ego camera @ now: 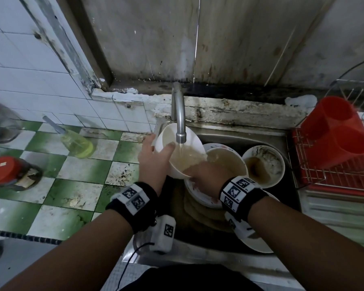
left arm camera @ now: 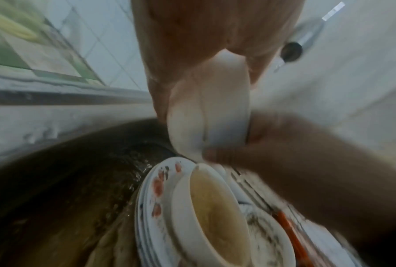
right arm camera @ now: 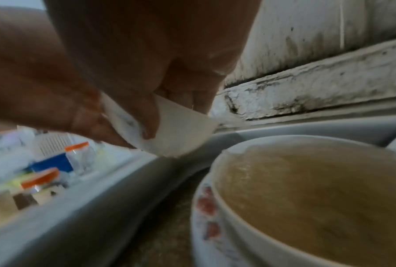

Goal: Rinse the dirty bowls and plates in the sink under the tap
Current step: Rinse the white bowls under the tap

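A white bowl (ego camera: 177,148) hangs tilted under the running tap (ego camera: 180,122), and brownish water spills from it. My left hand (ego camera: 158,154) grips its far rim, thumb inside. My right hand (ego camera: 200,171) pinches the lower rim, fingers inside the bowl (right arm camera: 176,130). In the left wrist view the bowl (left arm camera: 210,112) shows edge-on between both hands. Below it, a second bowl (ego camera: 229,162) full of murky water sits on a red-patterned plate (ego camera: 198,196). A third dirty bowl (ego camera: 263,164) stands to its right. Another plate (ego camera: 259,244) lies near the sink's front.
The steel sink (ego camera: 240,131) holds dark water. A red cutlery holder (ego camera: 334,133) sits in a wire rack (ego camera: 324,175) on the right. On the green-and-white tiled counter (ego camera: 72,185) to the left stand a bottle of yellow liquid (ego camera: 78,143) and a red-lidded jar (ego camera: 6,171).
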